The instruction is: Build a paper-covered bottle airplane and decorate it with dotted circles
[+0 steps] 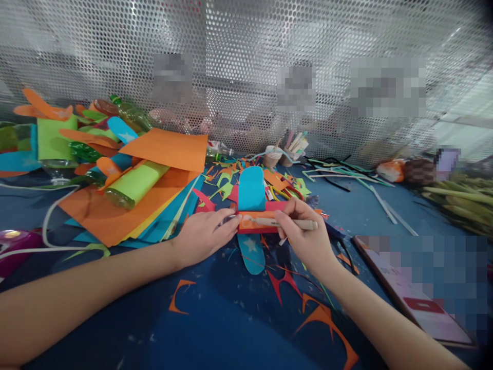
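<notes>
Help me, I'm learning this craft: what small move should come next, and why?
Perhaps make one short stroke on the orange strip with the pen: the right hand holds it, tip over the strip, and the left hand rests at the strip's left end.

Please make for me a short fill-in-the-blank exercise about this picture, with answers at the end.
1. The pen is in the person's ____ hand.
2. The other hand is at the ____ end of the red wrap.
3. The rounded blue strip nearest the person bears a pale ____.
4. The large sheet partly over the green-wrapped bottle is coloured ____.

Missing words: right; left; star; orange.
</notes>
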The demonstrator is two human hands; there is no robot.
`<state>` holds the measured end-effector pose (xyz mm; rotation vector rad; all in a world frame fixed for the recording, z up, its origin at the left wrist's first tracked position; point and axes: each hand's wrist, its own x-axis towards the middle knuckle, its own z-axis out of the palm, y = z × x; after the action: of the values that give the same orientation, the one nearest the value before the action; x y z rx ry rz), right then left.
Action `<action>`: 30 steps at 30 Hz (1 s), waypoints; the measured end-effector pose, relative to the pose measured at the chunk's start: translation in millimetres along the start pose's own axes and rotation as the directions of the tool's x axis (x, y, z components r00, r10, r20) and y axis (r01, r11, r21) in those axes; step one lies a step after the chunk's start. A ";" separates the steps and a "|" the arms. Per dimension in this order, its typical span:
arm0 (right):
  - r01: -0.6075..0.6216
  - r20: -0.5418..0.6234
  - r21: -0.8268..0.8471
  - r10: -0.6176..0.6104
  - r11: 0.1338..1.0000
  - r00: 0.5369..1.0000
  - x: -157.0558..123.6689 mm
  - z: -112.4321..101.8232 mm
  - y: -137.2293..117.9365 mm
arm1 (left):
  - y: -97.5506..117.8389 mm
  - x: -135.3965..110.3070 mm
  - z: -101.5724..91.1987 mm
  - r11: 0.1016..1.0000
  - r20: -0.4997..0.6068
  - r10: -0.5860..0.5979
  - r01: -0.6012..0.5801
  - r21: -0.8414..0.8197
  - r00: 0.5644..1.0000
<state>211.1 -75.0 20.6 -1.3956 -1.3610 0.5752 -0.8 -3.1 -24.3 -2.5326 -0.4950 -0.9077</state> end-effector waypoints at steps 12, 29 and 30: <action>-0.008 0.008 0.018 0.007 1.000 1.000 -1.4 1.3 0.2 | 0.2 0.7 0.4 1.000 -0.013 -0.002 0.002 0.018 1.000; -0.023 0.025 0.046 0.022 0.999 0.999 -1.5 2.4 1.2 | -0.3 -0.5 2.0 1.000 -0.015 0.000 0.000 0.003 1.000; -0.026 0.027 0.046 0.025 0.999 0.999 -1.5 2.4 1.1 | -0.2 -0.4 2.1 1.000 -0.016 0.000 0.001 0.003 1.000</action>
<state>209.1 -75.4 18.4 -1.3736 -1.3441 0.6404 -0.1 -2.0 -26.0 -2.5206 -0.4916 -0.9263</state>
